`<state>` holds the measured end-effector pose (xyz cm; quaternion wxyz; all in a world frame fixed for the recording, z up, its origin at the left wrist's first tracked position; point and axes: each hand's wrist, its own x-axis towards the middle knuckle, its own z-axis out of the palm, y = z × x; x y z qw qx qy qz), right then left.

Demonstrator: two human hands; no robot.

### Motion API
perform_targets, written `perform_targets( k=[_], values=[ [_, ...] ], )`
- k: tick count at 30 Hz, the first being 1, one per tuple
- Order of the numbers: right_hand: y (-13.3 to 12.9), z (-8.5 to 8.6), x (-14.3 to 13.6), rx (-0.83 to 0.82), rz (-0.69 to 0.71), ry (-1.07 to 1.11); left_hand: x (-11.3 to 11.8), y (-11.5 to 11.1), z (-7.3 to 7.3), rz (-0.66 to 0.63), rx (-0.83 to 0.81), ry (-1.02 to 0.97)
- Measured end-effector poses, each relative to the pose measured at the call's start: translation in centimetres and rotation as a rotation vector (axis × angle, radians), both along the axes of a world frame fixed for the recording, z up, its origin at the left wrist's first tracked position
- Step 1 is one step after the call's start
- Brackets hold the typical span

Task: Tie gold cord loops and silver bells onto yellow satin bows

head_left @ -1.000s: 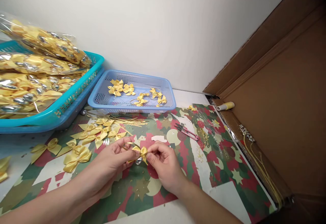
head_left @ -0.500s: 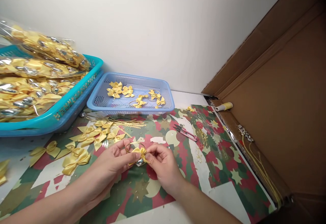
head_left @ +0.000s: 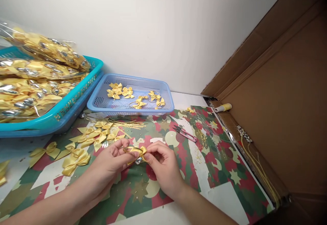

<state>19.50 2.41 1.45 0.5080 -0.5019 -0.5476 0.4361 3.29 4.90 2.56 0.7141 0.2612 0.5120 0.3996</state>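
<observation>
Between my two hands is a yellow satin ribbon bow [head_left: 143, 150] with a silvery bell-like bead [head_left: 138, 160] below its knot and a thin gold wire loop [head_left: 130, 148] at its back. My left hand [head_left: 116, 156] pinches the bow's left side between thumb and fingers. My right hand [head_left: 160, 162] grips its right side the same way, thumb in front. The fingertips partly cover the bow. To the left of my left hand, several loose yellow bows [head_left: 76, 160] lie on the patterned paper. Gold wire strips [head_left: 133, 124] lie just beyond my hands.
A blue basket [head_left: 133, 109] with several bows stands at the back. On the left, a turquoise basket [head_left: 84, 81] holds clear bags of bows. Pink thread snips [head_left: 185, 133] lie to the right. A cardboard wall [head_left: 276, 81] rises on the right, with a thread spool [head_left: 223, 107] by its base.
The gold wire loop has tipped down and now looks flatter against the bow. Both hands keep their grip and have hardly moved.
</observation>
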Motion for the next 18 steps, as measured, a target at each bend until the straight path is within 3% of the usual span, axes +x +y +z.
perform_targets(
  k=[4, 7, 11, 18],
  values=[
    [-1.1, 1.1, 0.3, 0.470, -0.220, -0.330, 0.1, -0.1, 0.2, 0.029, 0.133, 0.103],
    [-1.8, 1.4, 0.1, 0.731, -0.244, -0.569, 0.1, -0.5, 1.2, 0.026, 0.303, 0.217],
    [-1.8, 1.2, -0.4, 0.696, -0.298, -0.669, 0.0, -1.2, 2.0, 0.017, 0.476, 0.338],
    [-1.1, 0.7, -0.6, 0.706, -0.308, -0.605, 0.1, -1.1, 1.5, -0.003, 0.618, 0.399]
  ],
)
